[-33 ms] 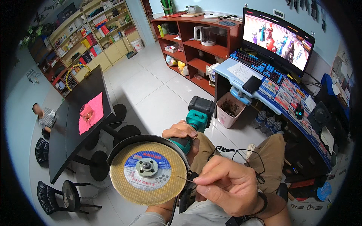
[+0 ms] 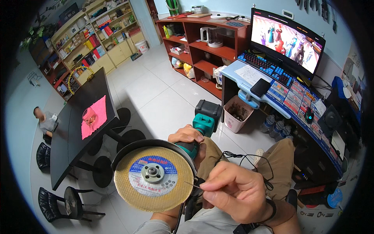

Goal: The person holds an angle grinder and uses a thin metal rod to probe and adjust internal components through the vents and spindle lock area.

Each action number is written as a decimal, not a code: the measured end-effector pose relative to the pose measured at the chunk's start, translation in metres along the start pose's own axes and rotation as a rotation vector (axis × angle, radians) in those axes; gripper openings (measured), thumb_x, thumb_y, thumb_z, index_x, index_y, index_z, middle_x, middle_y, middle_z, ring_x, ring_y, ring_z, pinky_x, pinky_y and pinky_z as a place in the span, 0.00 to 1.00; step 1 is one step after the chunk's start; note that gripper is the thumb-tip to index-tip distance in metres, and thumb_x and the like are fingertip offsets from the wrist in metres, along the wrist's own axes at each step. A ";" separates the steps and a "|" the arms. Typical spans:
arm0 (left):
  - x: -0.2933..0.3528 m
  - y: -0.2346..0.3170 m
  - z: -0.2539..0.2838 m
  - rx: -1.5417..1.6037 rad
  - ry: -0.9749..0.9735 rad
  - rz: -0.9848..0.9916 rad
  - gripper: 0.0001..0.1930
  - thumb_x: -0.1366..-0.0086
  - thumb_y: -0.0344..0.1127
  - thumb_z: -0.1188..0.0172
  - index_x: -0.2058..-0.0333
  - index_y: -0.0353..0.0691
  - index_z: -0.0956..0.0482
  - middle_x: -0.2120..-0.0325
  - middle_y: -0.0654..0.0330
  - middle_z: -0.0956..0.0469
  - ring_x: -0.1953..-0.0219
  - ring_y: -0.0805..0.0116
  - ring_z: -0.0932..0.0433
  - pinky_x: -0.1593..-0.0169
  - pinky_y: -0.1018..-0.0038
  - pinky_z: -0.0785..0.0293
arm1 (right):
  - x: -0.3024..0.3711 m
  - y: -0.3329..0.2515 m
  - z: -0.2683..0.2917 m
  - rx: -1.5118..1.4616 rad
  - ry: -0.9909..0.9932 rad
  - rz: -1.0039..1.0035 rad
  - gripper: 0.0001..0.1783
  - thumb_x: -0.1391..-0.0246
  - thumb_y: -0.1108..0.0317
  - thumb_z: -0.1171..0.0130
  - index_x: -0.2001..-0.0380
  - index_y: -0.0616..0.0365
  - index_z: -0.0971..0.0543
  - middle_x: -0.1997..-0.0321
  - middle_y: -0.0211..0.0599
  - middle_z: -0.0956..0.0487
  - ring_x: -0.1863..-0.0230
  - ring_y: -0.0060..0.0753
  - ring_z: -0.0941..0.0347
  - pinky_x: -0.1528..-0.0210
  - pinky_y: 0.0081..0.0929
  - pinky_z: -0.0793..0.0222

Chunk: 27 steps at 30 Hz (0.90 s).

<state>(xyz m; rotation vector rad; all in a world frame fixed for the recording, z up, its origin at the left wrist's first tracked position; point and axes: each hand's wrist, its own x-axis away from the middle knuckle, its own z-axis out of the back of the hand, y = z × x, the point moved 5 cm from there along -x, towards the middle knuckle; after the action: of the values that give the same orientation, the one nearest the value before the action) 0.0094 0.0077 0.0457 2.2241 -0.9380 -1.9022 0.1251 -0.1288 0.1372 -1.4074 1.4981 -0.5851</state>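
Observation:
My left hand (image 2: 187,136) is wrapped round the body of a teal and black cordless angle grinder (image 2: 203,124), with its black battery (image 2: 209,110) at the far end. A yellow cutting disc (image 2: 128,195) with a blue and white label faces me, fixed by a metal flange. Along the disc's upper edge curves a black guard (image 2: 126,147). My right hand (image 2: 235,191), with a dark band at the wrist, pinches a thin dark metal pin (image 2: 192,185) between thumb and fingertips. The pin's tip overlaps the disc's right side; I cannot tell whether they touch.
To the left stands a dark table (image 2: 70,144) with a glass on a pink cloth (image 2: 99,113). At right, a desk holds a keyboard (image 2: 269,69), a phone (image 2: 261,87) and a monitor (image 2: 286,43). A waste bin (image 2: 233,123) and black cable (image 2: 249,158) lie close by. A person (image 2: 47,121) sits far left.

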 end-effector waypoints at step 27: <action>-0.001 0.002 -0.003 -0.013 0.073 0.079 0.29 0.50 0.07 0.42 0.53 0.45 0.32 0.65 0.60 0.24 0.62 0.66 0.24 0.41 0.63 0.31 | 0.000 0.009 0.001 -0.117 -0.010 -0.115 0.09 0.34 0.84 0.44 0.52 0.71 0.21 0.57 0.37 0.25 0.65 0.16 0.29 0.64 0.16 0.32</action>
<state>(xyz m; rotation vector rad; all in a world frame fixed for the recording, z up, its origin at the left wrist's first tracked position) 0.0114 0.0061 0.0481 2.1979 -0.9840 -1.7765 0.1219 -0.1260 0.1291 -1.5930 1.4709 -0.5678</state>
